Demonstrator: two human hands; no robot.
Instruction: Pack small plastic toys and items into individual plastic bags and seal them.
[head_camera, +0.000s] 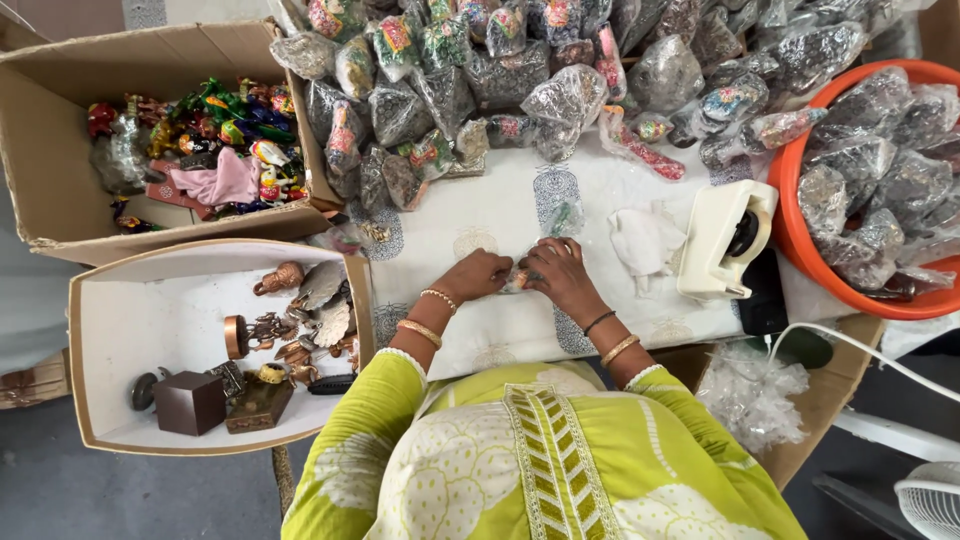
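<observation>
Nearest, a yellow-green patterned garment (540, 470), sleeves reaching forward. Beyond, a white printed cloth covering the table (480, 225), heaped with clear packets (560, 60) along the far edge. At right, an orange tub (800, 245) of more packets, beside a cream tape dispenser (725, 240). At centre, left hand (475, 275) and right hand (560, 275) pinching a small clear packet (522, 280) flat on the cloth.
</observation>
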